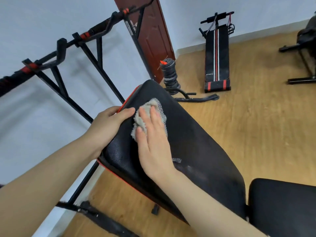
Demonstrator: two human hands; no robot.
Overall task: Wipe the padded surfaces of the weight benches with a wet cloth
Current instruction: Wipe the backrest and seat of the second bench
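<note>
Atop the bench pad (196,142), flat right hand (153,147) pressed the bunched cloth (151,104), which could slip free ungripped; left hand (107,125) gripped the pad's edge.

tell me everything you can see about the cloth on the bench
The cloth is a fluffy grey-beige rag with a black-and-white checked mesh edging. It lies bunched up near the upper end of the black backrest pad, pressed down by the flat right hand, which covers much of it. A checked strip of the same mesh pokes out by the wrist. The left hand grips the pad's edge close beside it. Whether it is wet cannot be told.
</note>
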